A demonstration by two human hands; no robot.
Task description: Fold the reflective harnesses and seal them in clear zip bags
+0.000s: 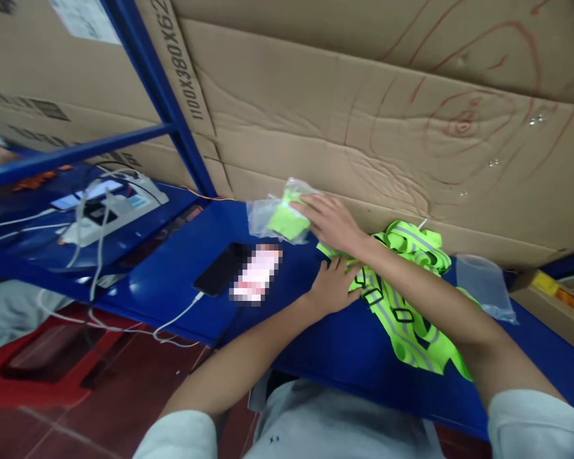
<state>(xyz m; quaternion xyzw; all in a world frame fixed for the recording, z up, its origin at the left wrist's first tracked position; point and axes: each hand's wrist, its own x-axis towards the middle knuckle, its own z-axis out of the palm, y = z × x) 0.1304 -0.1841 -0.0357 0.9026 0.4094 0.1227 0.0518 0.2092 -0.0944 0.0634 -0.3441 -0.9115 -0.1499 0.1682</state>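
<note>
My right hand (pixel 332 222) reaches across to the left and rests with its fingers on a clear plastic bag (pixel 280 213) that holds a folded neon-yellow item. My left hand (pixel 332 284) lies below it with fingers curled on the edge of a heap of neon-yellow reflective vests (pixel 406 299) with grey stripes, spread on the blue table (pixel 344 350). An empty clear bag (pixel 485 284) lies at the heap's right end.
A black phone (pixel 220 268) with a white cable lies left of the hands. Large cardboard sheets (pixel 387 121) stand behind the table. At the left, a blue shelf (pixel 38 210) carries a power strip, cables and more phones. Red floor shows below.
</note>
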